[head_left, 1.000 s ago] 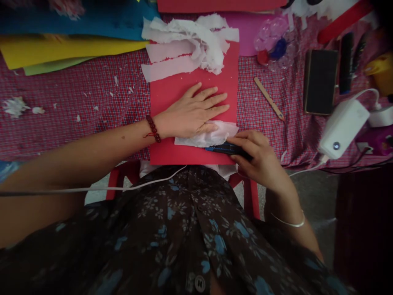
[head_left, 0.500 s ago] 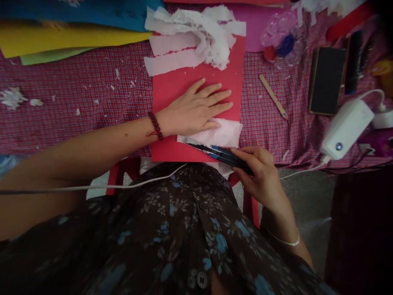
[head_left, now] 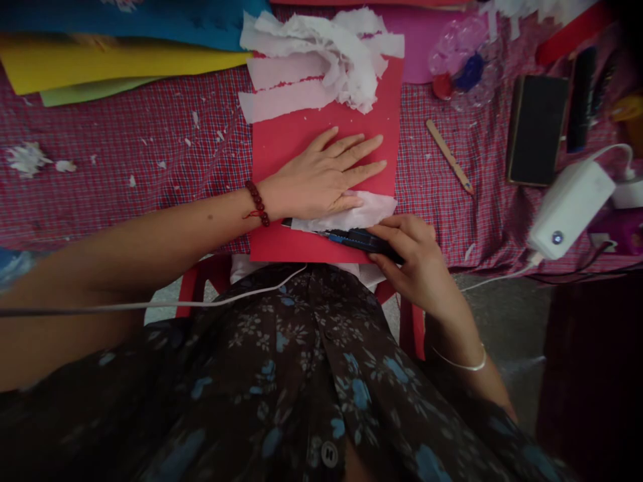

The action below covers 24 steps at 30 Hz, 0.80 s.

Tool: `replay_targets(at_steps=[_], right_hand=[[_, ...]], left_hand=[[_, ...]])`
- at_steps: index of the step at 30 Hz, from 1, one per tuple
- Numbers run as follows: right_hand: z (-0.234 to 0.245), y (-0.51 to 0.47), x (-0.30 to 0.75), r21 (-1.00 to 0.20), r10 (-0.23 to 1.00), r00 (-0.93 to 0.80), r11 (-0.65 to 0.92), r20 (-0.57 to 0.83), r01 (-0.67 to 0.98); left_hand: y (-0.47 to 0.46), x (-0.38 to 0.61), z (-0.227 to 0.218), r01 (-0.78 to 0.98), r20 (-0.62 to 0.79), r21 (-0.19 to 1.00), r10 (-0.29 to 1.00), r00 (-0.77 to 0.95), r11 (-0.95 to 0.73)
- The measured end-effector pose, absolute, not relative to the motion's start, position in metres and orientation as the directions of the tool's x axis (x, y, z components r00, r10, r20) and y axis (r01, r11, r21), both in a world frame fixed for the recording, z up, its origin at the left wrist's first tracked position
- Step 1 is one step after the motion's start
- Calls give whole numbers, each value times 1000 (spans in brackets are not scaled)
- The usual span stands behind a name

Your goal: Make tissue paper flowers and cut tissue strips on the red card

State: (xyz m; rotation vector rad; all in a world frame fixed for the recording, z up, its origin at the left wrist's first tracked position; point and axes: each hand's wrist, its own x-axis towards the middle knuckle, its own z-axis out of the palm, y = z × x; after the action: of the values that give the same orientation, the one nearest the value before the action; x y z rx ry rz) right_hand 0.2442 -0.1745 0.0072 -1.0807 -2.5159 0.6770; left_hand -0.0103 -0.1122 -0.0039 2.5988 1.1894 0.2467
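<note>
My left hand (head_left: 326,171) lies flat with spread fingers on a red sheet (head_left: 286,246), its thumb pressing a strip of white tissue paper (head_left: 369,207). My right hand (head_left: 414,258) is closed round the dark handle of a utility knife (head_left: 359,239) with blue parts. The knife lies low along the strip's near edge. Its blade runs left beneath the paper, and the tip shows past the strip's left end near my left wrist. Torn white tissue strips (head_left: 289,100) and a crumpled heap of tissue (head_left: 346,57) rest on the far part of the red sheet.
Right of the sheet lie a wooden pencil-shaped stick (head_left: 449,157), a dark phone-like slab (head_left: 537,130) and a white power bank (head_left: 571,214) with a cable. Yellow paper (head_left: 100,63) and blue paper (head_left: 151,27) lie far left. Paper scraps (head_left: 27,159) dot the checked cloth (head_left: 201,140).
My right hand has moved left and away from me with the knife. The blade has slid under the strip, which now bulges upward. My left hand stays almost in place.
</note>
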Motion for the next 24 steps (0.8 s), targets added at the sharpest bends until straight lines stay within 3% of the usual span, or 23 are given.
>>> replay_targets(at_steps=[11, 15, 19, 21, 24], right_hand=[[17, -202, 277, -584, 768, -639, 541, 47, 606], [18, -211, 311, -605, 897, -410, 420, 164, 676], [-1, -199, 336, -494, 929, -198, 337, 312, 801], [-11, -190, 342, -461, 929, -175, 318, 326, 829], [-15, -184, 336, -422, 927, -142, 289, 347, 859]], left_hand=[[-112, -11, -2, 718, 27, 264, 749, 662, -645], [-108, -21, -6, 690, 89, 431, 788, 609, -581], [-123, -32, 2, 652, 285, 602, 887, 363, -461], [-139, -32, 8, 645, 278, 567, 856, 436, -512], [-163, -18, 16, 697, 250, 395, 800, 546, -599]])
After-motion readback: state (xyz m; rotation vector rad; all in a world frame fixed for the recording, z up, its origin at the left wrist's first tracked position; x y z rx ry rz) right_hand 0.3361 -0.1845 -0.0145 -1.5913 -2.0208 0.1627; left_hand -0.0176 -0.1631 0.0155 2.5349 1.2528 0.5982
